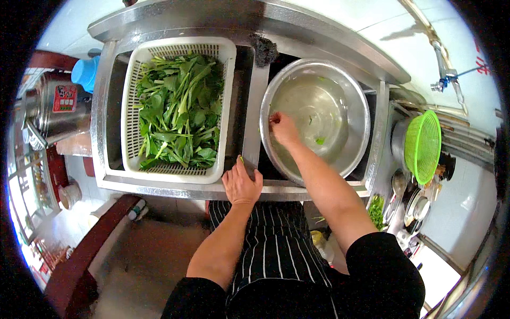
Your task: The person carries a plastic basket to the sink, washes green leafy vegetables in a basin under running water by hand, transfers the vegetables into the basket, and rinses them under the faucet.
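Note:
My left hand (242, 184) rests at the front edge of the steel sink, by the divider (251, 139) between two basins. Its thumb is apart from the fingers, and a small green scrap (241, 159) shows at a fingertip. To its left, a white slotted plastic basket (229, 119) holds a heap of leafy green vegetables (179, 111). My right hand (283, 128) reaches inside the left wall of a round stainless steel bowl (356, 131). Its fingers are curled, and whether they hold something is hidden. Water (306, 99) with a few floating leaf bits fills part of the bowl.
A black scouring pad (264, 50) lies at the back of the divider. Right of the sink are a green plastic colander (423, 147), ladles (398, 181) and a wall tap (448, 81). Leftward stand a blue plastic container (85, 73) and a steel pot (59, 111).

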Available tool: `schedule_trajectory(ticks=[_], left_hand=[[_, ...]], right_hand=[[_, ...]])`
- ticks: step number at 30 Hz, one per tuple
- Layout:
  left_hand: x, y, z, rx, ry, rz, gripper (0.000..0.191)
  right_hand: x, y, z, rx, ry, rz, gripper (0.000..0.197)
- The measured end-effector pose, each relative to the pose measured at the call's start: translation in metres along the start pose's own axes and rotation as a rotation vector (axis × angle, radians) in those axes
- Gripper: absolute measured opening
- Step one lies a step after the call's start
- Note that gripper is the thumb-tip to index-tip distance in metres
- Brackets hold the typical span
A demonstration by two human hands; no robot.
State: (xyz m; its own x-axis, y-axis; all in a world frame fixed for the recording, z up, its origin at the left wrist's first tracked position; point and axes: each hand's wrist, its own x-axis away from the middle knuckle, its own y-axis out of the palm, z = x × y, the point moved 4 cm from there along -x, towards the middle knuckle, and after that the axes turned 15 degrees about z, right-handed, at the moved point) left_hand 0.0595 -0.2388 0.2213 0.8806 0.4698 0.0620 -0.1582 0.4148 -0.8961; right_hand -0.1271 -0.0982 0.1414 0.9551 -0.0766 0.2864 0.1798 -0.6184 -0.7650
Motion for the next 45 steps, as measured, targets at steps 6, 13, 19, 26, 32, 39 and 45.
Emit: schedule_trajectory(ticks=[6,13,19,26,32,39,45], left_hand=[[-0.001,-0.004,0.007,0.013,0.018,-0.022,0.071],[-0.002,0.008,0.026,0.048,0.040,-0.048,0.072],[-0.002,0.000,0.004,-0.070,0.007,-0.044,0.074],[0.004,0.002,0.007,-0.101,-0.001,-0.040,0.076],[0.006,-0.007,0.003,0.042,0.037,0.007,0.078],[0.018,-0.067,-0.051,0.288,0.191,0.198,0.058],[0.014,-0.138,-0.148,0.188,0.055,0.309,0.045]], right_hand=[[-0.006,-0.075,0.079,-0.425,0.211,0.282,0.021],[-0.028,-0.176,0.227,0.006,0.610,0.527,0.033],[-0.025,-0.062,0.114,-0.597,0.589,0.210,0.033],[0.031,-0.021,0.029,-0.616,0.353,-0.271,0.019],[0.064,-0.092,0.086,-1.058,0.477,-0.136,0.030],[0.073,-0.172,0.102,-0.103,0.005,0.333,0.023],[0.105,-0.163,-0.072,-0.676,-0.215,0.563,0.025]])
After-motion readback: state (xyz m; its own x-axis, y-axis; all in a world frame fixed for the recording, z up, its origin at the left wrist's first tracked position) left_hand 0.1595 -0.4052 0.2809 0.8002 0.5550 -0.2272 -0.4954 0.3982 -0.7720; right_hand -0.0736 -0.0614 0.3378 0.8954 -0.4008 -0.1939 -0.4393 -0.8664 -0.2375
